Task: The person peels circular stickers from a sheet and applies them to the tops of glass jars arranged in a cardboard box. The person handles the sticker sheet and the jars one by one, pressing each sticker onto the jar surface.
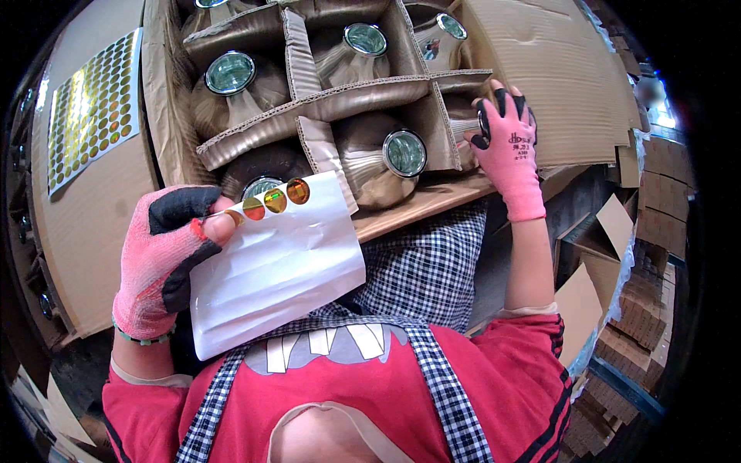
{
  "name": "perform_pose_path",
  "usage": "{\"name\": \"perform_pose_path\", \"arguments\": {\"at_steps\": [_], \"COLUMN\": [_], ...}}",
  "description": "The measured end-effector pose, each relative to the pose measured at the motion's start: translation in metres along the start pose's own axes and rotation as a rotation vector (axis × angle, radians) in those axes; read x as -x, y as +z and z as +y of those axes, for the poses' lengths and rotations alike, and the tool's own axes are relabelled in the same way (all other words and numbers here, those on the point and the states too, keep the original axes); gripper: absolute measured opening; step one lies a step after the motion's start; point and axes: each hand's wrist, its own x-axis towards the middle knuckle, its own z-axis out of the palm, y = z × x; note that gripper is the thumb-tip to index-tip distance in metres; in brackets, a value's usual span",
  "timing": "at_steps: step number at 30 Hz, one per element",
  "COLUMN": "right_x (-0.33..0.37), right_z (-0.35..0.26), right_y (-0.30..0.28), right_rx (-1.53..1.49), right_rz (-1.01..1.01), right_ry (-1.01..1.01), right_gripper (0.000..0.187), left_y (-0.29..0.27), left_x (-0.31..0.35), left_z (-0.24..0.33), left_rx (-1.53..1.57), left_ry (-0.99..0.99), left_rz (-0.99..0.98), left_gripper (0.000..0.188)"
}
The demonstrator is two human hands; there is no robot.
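My left hand (166, 258), in a pink glove with black finger patches, pinches the upper left corner of a white sticker sheet (278, 262). A row of round gold holographic stickers runs along the sheet's top edge. The sheet hangs in front of an open carton and partly covers one jar (262, 185). My right hand (508, 143), gloved alike, curls its fingers at the mouth of a glass jar (461, 119) in the carton's near right compartment; the hand hides much of that jar. Beside it stands a bulging ribbed glass jar (382, 158) with a shiny rim.
Cardboard dividers (324, 104) separate several more glass jars (230, 73) in the carton. One far-right jar (444, 38) bears a small shiny patch. A full sheet of gold stickers (96, 112) lies on the left carton flap (93, 231). Stacked boxes (664, 177) stand at the right.
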Motion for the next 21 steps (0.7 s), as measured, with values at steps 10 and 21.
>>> {"name": "perform_pose_path", "arguments": {"at_steps": [10,21], "right_x": [0.003,-0.004], "right_z": [-0.112,-0.135], "right_y": [-0.102,-0.1], "right_rx": [-0.981,-1.129], "right_rz": [-0.011,-0.233], "right_ry": [-0.363,-0.232], "right_gripper": [0.033,0.018], "left_y": [0.004,0.004], "left_x": [-0.001,0.004], "left_z": [0.001,0.001], "left_rx": [0.121,0.046], "left_ry": [-0.007,0.063], "left_rz": [-0.165,-0.236], "left_gripper": [0.021,0.02]}}
